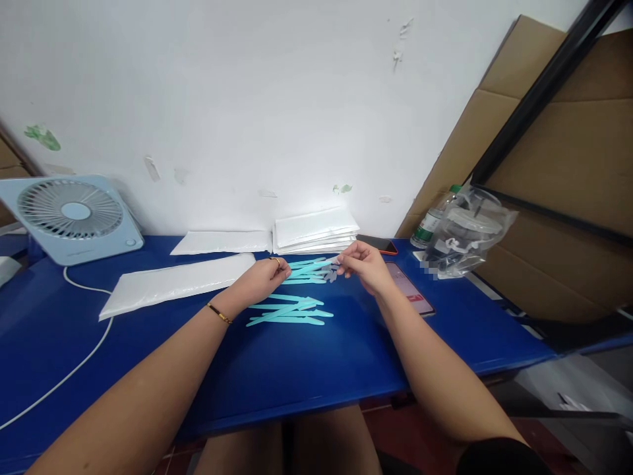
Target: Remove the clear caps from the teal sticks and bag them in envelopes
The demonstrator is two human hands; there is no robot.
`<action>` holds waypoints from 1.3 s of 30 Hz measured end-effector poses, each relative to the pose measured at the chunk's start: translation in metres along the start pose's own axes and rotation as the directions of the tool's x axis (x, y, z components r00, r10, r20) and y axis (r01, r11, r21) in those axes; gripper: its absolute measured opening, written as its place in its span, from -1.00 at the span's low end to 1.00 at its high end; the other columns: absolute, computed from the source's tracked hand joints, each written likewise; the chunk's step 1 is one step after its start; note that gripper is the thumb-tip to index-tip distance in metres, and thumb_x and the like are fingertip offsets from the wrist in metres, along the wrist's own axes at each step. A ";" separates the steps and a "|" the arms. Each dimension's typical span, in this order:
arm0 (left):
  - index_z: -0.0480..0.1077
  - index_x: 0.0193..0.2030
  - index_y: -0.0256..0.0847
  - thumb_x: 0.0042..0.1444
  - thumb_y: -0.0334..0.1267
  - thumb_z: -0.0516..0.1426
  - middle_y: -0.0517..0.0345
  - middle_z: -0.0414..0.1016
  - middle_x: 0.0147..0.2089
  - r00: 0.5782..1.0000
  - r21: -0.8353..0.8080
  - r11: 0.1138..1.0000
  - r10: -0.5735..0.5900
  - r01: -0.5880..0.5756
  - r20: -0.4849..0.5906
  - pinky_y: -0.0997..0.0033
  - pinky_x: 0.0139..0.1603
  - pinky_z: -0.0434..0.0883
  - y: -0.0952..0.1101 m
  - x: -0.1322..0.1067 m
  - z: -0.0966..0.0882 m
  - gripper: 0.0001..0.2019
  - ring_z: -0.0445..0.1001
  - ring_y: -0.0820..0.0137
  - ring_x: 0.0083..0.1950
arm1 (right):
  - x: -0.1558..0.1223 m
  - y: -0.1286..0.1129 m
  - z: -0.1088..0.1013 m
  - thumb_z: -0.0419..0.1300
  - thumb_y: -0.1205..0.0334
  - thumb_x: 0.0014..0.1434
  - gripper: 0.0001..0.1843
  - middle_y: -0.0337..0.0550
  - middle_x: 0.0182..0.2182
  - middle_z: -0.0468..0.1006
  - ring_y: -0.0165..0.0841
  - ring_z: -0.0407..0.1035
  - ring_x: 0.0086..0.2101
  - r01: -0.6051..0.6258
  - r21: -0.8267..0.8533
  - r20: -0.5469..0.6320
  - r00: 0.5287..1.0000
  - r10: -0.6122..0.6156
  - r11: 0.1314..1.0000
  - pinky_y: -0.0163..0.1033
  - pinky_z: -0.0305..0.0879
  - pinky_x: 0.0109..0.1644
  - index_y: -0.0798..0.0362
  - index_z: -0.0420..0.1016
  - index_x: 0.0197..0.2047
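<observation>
Thin turquoise plastic sticks, shaped like eyebrow razors, lie in two loose groups on the blue table. In the nearer group (289, 313) several cross one another. The farther group (306, 272) lies between my hands. My left hand (264, 277) is closed, its thumb and forefinger pinching the left end of a turquoise stick. My right hand (363, 264) pinches at the right end of what looks like the same stick; its fingertips partly hide that end. Small grey translucent pieces (330, 272) lie just beneath the right fingertips.
White padded mailers (316, 231) are stacked against the wall, with others lying to the left. A blue fan (74, 214) stands far left, its white cable (84, 361) trailing forward. Two phones, a bottle (429, 224) and a bagged cup (465, 234) are on the right.
</observation>
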State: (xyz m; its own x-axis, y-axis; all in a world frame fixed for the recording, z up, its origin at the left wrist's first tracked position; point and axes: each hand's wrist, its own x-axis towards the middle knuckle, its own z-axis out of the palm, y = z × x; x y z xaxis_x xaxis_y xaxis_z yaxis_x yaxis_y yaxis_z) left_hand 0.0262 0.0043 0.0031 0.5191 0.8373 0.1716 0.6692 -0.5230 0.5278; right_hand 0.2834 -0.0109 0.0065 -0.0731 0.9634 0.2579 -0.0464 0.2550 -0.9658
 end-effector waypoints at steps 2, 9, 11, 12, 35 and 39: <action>0.35 -0.32 -0.18 0.19 0.00 -0.12 0.19 0.38 -0.46 1.000 0.002 1.000 0.006 -0.006 0.001 0.43 -0.45 0.18 0.000 0.000 0.001 -0.65 0.29 0.40 -0.45 | 0.000 0.003 0.003 0.36 0.15 -0.11 -0.73 -0.25 -0.63 0.51 -0.40 0.45 -0.58 -0.018 -0.010 0.024 1.000 0.018 1.000 -0.42 0.26 -0.60 0.10 0.38 -0.43; 0.36 -0.31 -0.19 0.20 -0.07 -0.11 0.15 0.43 -0.35 1.000 0.054 0.998 0.013 -0.012 -0.026 0.40 -0.37 0.24 -0.005 0.003 0.006 -0.69 0.35 0.37 -0.36 | 0.005 0.011 -0.005 0.25 0.04 0.00 -0.68 -0.17 -0.63 0.52 -0.38 0.41 -0.58 -0.064 -0.334 0.054 0.995 0.087 0.940 -0.34 0.27 -0.53 0.15 0.52 -0.32; 0.36 -0.27 -0.19 0.19 -0.11 -0.10 0.12 0.44 -0.30 0.998 0.088 0.996 0.004 0.002 -0.067 0.38 -0.32 0.27 -0.006 0.004 0.007 -0.71 0.37 0.34 -0.30 | 0.009 0.016 -0.016 0.20 0.05 0.05 -0.70 -0.18 -0.64 0.50 -0.37 0.39 -0.59 -0.041 -0.563 -0.043 0.999 0.021 0.826 -0.30 0.28 -0.48 0.12 0.56 -0.31; 0.37 -0.24 -0.19 0.18 -0.12 -0.08 0.10 0.44 -0.25 0.996 0.104 0.995 0.005 0.004 -0.092 0.36 -0.29 0.28 -0.006 0.004 0.007 -0.72 0.38 0.33 -0.26 | 0.012 0.019 -0.022 0.19 0.08 0.06 -0.73 -0.18 -0.62 0.51 -0.37 0.39 -0.56 -0.021 -0.670 -0.068 0.997 -0.033 0.742 -0.29 0.28 -0.42 0.11 0.57 -0.32; 0.28 -0.39 -0.18 0.21 -0.09 -0.17 0.16 0.39 -0.42 0.987 0.042 0.998 0.031 -0.038 0.159 0.43 -0.44 0.20 0.022 -0.011 -0.006 -0.67 0.30 0.42 -0.45 | -0.003 0.001 -0.005 0.20 0.07 0.06 -0.70 -0.15 -0.50 0.53 -0.34 0.44 -0.46 0.131 -0.435 0.224 0.974 -0.034 0.891 -0.29 0.34 -0.40 0.11 0.49 -0.21; 0.23 -0.38 -0.17 0.24 -0.05 -0.22 0.19 0.33 -0.44 0.995 -0.022 0.999 0.040 -0.038 0.096 0.42 -0.40 0.21 0.019 -0.010 -0.004 -0.65 0.26 0.41 -0.45 | -0.006 -0.001 0.003 0.24 0.13 0.03 -0.78 -0.11 -0.37 0.56 -0.32 0.46 -0.37 0.217 -0.345 0.234 0.962 -0.141 0.913 -0.24 0.38 -0.32 0.06 0.54 -0.27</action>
State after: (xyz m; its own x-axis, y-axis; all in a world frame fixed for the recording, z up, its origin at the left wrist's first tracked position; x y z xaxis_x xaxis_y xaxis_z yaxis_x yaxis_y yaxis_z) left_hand 0.0318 -0.0134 0.0153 0.5941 0.7965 0.1122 0.6372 -0.5511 0.5388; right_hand 0.2814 -0.0176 0.0062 -0.2967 0.8717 0.3900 0.2858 0.4707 -0.8347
